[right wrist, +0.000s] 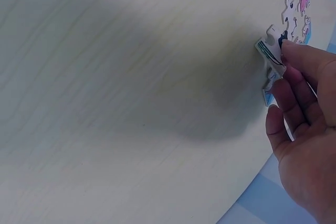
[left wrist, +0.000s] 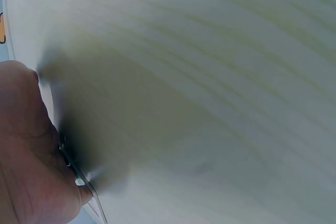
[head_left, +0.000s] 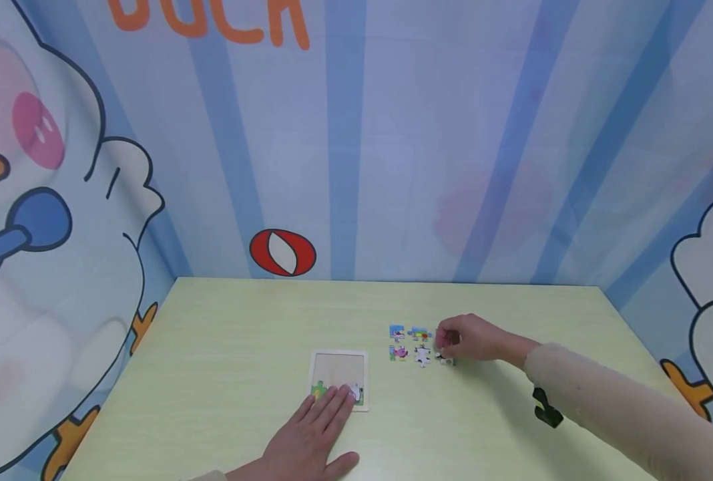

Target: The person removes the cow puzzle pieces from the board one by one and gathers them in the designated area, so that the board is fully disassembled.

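My left hand [head_left: 311,434] rests with straight fingers over the lower edge of a small wooden puzzle tray [head_left: 338,352]. A green puzzle piece [head_left: 318,389] sits in the tray's lower left corner and a white and green one [head_left: 357,394] lies at its lower right. Part of that bottom row is hidden under my fingers. To the right, my right hand [head_left: 473,337] pinches a white puzzle piece with green stripes [right wrist: 270,53] between thumb and finger. In the right wrist view the piece is tilted, with another blue-and-white piece [right wrist: 268,93] beneath it.
Several loose puzzle pieces lie in two rows left of my right hand, among them a pink and blue one [head_left: 398,352] and a white one [head_left: 422,356]. The pale wooden table [head_left: 242,347] ends at a printed curtain [head_left: 386,167].
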Available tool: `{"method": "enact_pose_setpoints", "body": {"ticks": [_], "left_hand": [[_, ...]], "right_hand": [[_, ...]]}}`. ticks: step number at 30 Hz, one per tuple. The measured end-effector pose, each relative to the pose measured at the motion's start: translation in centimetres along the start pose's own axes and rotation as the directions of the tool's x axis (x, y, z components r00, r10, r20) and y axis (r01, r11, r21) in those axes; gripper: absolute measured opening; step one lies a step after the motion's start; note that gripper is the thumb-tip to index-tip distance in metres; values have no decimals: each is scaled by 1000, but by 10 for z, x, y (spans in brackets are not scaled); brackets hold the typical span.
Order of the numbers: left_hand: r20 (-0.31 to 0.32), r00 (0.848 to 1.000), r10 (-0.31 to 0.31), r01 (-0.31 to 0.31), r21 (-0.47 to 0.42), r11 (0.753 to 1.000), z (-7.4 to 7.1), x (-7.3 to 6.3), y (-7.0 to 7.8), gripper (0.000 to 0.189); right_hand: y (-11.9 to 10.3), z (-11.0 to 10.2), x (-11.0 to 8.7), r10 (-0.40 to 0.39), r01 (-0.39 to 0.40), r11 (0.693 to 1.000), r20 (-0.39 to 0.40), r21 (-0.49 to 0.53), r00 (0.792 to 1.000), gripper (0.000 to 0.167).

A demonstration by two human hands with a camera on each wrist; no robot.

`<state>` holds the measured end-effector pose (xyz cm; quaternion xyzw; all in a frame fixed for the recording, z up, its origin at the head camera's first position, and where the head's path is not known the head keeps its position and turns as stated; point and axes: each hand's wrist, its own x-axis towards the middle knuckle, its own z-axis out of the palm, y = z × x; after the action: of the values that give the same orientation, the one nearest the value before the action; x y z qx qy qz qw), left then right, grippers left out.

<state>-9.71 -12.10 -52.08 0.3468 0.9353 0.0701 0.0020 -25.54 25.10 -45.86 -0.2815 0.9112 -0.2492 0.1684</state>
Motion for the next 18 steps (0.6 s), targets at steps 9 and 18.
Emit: {"method": "enact_pose_setpoints", "body": {"ticks": [9, 18], "left_hand": [[-13, 1000, 3, -3, 5, 1000, 1, 0, 0, 82], [-49, 999, 8, -7, 22, 1000, 3, -1, 1, 81]], "right_hand": [[-3, 1, -3, -16, 14, 999, -41, -37, 999, 10], [-3, 2, -6, 16, -18, 999, -47, -43, 999, 17]]}}
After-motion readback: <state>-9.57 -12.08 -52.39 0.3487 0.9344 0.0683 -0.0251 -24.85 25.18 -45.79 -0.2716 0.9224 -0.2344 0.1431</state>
